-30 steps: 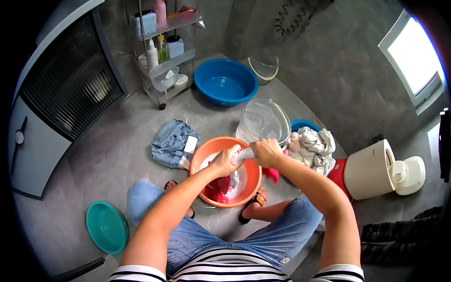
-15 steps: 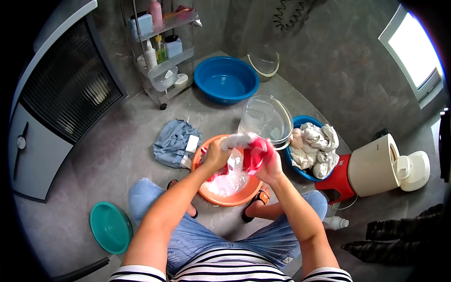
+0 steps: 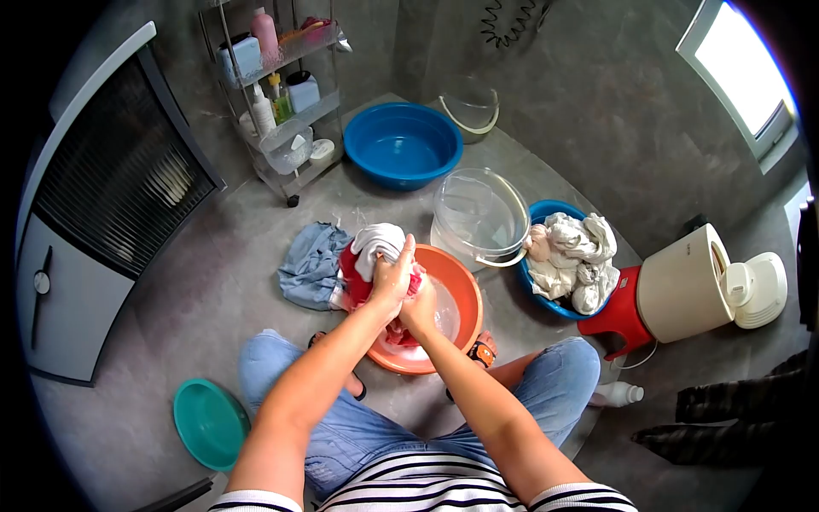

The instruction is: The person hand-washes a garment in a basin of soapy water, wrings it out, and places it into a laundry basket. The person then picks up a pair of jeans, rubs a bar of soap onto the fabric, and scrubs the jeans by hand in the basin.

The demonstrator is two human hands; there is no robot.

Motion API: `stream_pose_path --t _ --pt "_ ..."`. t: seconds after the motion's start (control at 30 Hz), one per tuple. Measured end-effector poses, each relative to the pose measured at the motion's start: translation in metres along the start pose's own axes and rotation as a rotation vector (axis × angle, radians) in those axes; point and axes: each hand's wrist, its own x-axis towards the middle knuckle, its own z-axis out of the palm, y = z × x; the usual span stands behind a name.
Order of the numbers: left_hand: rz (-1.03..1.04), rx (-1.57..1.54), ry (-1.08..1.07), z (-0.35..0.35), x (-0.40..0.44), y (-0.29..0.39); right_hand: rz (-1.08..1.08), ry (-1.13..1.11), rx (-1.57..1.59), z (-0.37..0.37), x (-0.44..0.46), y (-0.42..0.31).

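A wet red and white garment [image 3: 380,241] is bunched over the left side of an orange basin [image 3: 468,294]. My left hand [image 3: 392,280] is closed on the cloth, its thumb pointing up. Just below and to the right, my right hand [image 3: 419,307] grips the lower part of the same garment; its fingers are partly hidden. Soapy water shows in the basin. A blue-grey garment [image 3: 309,269] lies on the floor at the basin's left, partly behind the red cloth.
Behind the orange basin stands a clear bucket [image 3: 465,218]. A blue basin [image 3: 546,300] with white laundry is at the right, beside a red and cream appliance [image 3: 678,286]. Another blue basin [image 3: 401,175], a shelf rack [image 3: 316,111] and a green basin [image 3: 213,427] stand around.
Both hands have moved left and come together, carrying the red and white garment from above the basin's right side to its left side. The view has shifted slightly.
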Motion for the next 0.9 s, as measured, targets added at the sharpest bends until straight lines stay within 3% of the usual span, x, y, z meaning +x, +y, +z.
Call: stream_pose_path --t 0.03,0.1,0.13,0.2,0.3,0.33,0.43,0.47,0.53,0.57,0.63,0.67,0.77,0.8,0.83,0.9 --pt "0.019 0.013 -0.007 -0.002 -0.003 0.005 0.052 -0.071 0.110 -0.001 0.002 0.001" --pt "0.058 0.034 -0.025 -0.005 -0.005 0.017 -0.088 -0.144 0.110 -0.001 0.011 0.010" --pt "0.394 0.072 -0.002 -0.002 0.009 0.006 -0.114 -0.212 0.125 -0.004 0.014 0.008" --pt "0.217 -0.021 -0.200 -0.007 0.011 0.011 -0.154 -0.340 0.089 -0.011 0.020 0.011" --pt "0.054 -0.099 -0.349 -0.004 0.003 0.029 0.006 -0.542 0.006 -0.026 0.030 -0.002" --pt "0.024 -0.115 -0.370 -0.004 0.003 0.032 -0.152 -0.481 -0.071 -0.024 0.033 0.002" --pt "-0.082 -0.133 -0.550 -0.009 0.006 0.034 0.028 -0.652 0.147 -0.036 0.029 -0.011" --pt "-0.119 -0.147 -0.622 -0.010 0.005 0.036 0.165 -0.783 0.048 -0.048 0.031 -0.025" --pt "-0.213 -0.175 -0.783 -0.017 0.013 0.034 0.225 -0.922 0.220 -0.051 0.036 -0.006" --pt "-0.204 -0.218 -0.758 -0.018 0.017 0.027 0.258 -0.973 0.308 -0.054 0.038 -0.001" --pt "-0.181 -0.305 -0.707 -0.013 0.018 0.022 0.364 -0.911 0.393 -0.060 0.036 -0.007" --pt "-0.197 -0.284 -0.700 -0.017 0.021 0.018 0.514 -0.880 0.478 -0.063 0.034 -0.010" --pt "0.206 0.342 -0.930 -0.018 0.011 0.027 0.566 -1.002 0.727 -0.074 0.036 -0.016" --pt "0.140 0.298 -0.995 -0.016 0.001 0.017 0.576 -0.939 0.685 -0.076 0.037 -0.016" --pt "-0.015 0.256 -0.836 -0.015 -0.001 0.010 0.586 -0.876 0.642 -0.077 0.038 -0.017" --pt "-0.020 0.195 -0.771 -0.015 0.001 0.006 0.539 -0.694 0.511 -0.076 0.035 -0.028"
